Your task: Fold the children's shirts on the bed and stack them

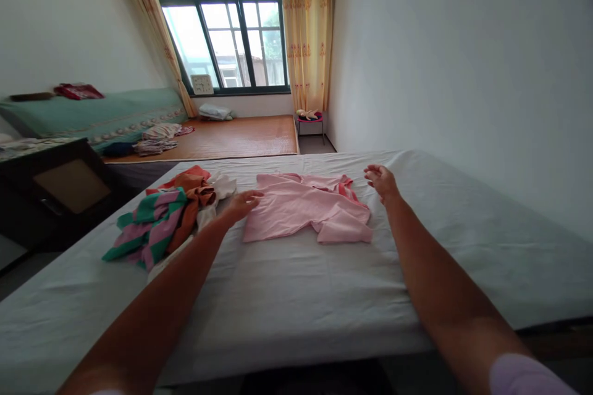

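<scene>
- I see the pink shirt [290, 207] lying spread on the pale sheet [287, 315], mid-scene, its hem to the left, its reddish-trimmed neck to the right and one sleeve [345, 229] reaching near right
- The left hand [244, 203] is at the shirt's left edge, fingers extended and loose, gripping nothing that I can see; whether the fingertips touch the cloth, I cannot tell
- The right hand [380, 181] is raised just beyond the shirt's far right corner, fingers slightly bent, with nothing in its grasp
- The shirt has soft ripples, so I judge that a one-sided pull could skew it or set creases, and the thin sleeve could bunch underneath
- Just left lies a loose clothes heap [162, 216], green-and-mauve, orange and white; the left forearm passes close, so a careless sweep might drag some along
- The sheet is wrinkled too, and could ruck up if tugged with the shirt
- Farther off are a brown mat [250, 136] and a yellow curtain [306, 31]
</scene>
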The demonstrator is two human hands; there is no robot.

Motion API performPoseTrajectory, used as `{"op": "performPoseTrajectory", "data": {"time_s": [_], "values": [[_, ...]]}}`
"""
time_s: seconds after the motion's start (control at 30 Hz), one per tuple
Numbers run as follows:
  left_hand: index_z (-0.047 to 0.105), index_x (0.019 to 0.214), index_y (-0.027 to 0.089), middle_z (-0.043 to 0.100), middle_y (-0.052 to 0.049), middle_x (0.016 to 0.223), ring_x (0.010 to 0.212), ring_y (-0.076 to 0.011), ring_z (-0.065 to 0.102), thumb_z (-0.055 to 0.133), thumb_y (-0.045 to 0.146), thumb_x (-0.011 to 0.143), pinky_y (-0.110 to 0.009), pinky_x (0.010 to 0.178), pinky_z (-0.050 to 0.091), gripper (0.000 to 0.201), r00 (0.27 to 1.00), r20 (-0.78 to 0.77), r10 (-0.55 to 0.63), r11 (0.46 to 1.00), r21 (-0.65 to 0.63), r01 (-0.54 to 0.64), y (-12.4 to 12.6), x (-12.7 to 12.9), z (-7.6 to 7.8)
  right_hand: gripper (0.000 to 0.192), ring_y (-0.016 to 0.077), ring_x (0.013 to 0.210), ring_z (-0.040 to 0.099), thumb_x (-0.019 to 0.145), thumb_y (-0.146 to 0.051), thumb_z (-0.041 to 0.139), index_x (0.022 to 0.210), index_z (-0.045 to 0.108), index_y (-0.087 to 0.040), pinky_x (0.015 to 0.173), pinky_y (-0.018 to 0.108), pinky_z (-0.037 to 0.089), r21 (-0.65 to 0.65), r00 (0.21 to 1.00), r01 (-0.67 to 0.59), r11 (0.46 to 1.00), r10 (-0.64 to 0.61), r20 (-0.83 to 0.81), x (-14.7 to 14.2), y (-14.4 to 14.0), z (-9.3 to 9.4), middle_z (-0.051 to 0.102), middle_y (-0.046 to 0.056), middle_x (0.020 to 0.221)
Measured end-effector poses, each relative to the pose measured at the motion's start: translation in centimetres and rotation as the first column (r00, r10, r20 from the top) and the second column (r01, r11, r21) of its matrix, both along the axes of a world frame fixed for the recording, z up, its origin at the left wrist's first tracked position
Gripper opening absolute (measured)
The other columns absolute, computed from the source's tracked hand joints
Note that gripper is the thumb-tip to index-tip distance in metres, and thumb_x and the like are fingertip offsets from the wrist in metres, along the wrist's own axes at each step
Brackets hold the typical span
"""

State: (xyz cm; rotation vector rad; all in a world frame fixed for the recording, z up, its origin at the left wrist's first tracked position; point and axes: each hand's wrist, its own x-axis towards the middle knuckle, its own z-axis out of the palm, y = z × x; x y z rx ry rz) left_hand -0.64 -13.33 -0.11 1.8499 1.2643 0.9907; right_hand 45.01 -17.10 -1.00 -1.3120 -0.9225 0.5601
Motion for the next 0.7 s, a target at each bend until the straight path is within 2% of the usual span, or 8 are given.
{"op": "performPoseTrajectory", "data": {"time_s": [0.13,0.23,0.3,0.33,0.37,0.47,0.6,0.7], "values": [[0.073,0.103,0.018,0.065,-0.011,0.12,0.113,-0.0264,0.058,0.062,0.054,0.072,-0.036,0.096,0.045,0.049,0.956,-0.274,-0.106,0.985,0.1,0.138,-1.2,-1.1,-2.2,0.027,0.0158,0.076,0.063,0.075,-0.03,0.058,0.099,0.064,-0.018,0.069,0.029,0.051,-0.085,0.912,-0.149,0.985,0.17,0.374,-2.9,-0.3,0.5,0.07,0.006,0.094],[0.073,0.106,0.021,0.06,-0.01,0.13,0.122,-0.0279,0.053,0.06,0.05,0.074,-0.04,0.107,0.037,0.045,0.871,-0.473,-0.137,0.956,0.165,0.241,-1.5,-1.8,-2.6,0.034,0.0188,0.089,0.065,0.075,-0.024,0.063,0.109,0.067,-0.022,0.082,0.031,0.05,-0.251,0.646,-0.097,0.963,0.253,0.72,-5.7,0.0,0.9,0.069,0.007,0.105],[0.073,0.107,0.024,0.06,-0.009,0.13,0.122,-0.0275,0.054,0.057,0.045,0.077,-0.041,0.109,0.036,0.04,0.823,-0.554,-0.129,0.943,0.189,0.274,-1.6,-2.0,-2.6,0.04,0.0226,0.1,0.064,0.072,-0.026,0.07,0.112,0.068,-0.026,0.088,0.032,0.048,-0.392,0.491,-0.011,0.92,0.347,0.799,-7.3,0.6,1.2,0.068,0.008,0.11],[0.073,0.107,0.024,0.06,-0.009,0.129,0.122,-0.0271,0.054,0.056,0.043,0.079,-0.041,0.109,0.036,0.038,0.807,-0.577,-0.124,0.938,0.198,0.286,-1.8,-2.1,-2.5,0.041,0.0243,0.102,0.064,0.071,-0.03,0.073,0.112,0.068,-0.026,0.088,0.033,0.048,-0.455,0.462,0.01,0.89,0.4,0.792,-8.0,1.0,1.5,0.069,0.008,0.108],[0.073,0.108,0.025,0.06,-0.009,0.128,0.121,-0.0268,0.054,0.055,0.042,0.08,-0.041,0.109,0.036,0.038,0.798,-0.591,-0.119,0.933,0.208,0.294,-1.9,-2.1,-2.5,0.041,0.0255,0.102,0.064,0.07,-0.033,0.075,0.111,0.069,-0.026,0.087,0.033,0.048,-0.506,0.482,0.001,0.863,0.443,0.756,-8.5,1.5,1.9,0.071,0.008,0.103],[0.072,0.109,0.024,0.062,-0.009,0.126,0.119,-0.0263,0.055,0.054,0.041,0.081,-0.041,0.108,0.036,0.037,0.792,-0.598,-0.125,0.923,0.223,0.314,-2.2,-2.2,-2.4,0.037,0.025,0.088,0.068,0.077,-0.042,0.069,0.108,0.069,-0.02,0.077,0.032,0.052,-0.548,0.664,-0.108,0.829,0.471,0.581,-9.1,3.5,3.8,0.073,0.009,0.089],[0.072,0.109,0.023,0.061,-0.01,0.127,0.118,-0.0269,0.056,0.055,0.042,0.081,-0.04,0.107,0.039,0.037,0.804,-0.575,-0.154,0.924,0.205,0.323,-2.2,-2.6,-2.4,0.044,0.0157,0.088,0.068,0.096,-0.04,0.037,0.137,0.044,-0.023,0.071,0.027,0.054,-0.399,0.849,-0.135,0.907,0.314,0.426,-8.2,5.1,7.4,0.061,0.013,0.128],[0.073,0.107,0.022,0.061,-0.011,0.127,0.117,-0.0273,0.056,0.058,0.044,0.08,-0.039,0.105,0.039,0.038,0.804,-0.549,-0.228,0.913,0.167,0.373,-2.2,-3.1,-1.8,0.054,0.013,0.092,0.067,0.093,-0.037,0.046,0.143,0.029,-0.028,0.073,0.027,0.054,-0.238,0.936,-0.254,0.937,0.3,0.183,-6.5,3.6,9.0,0.048,0.013,0.142]]}}
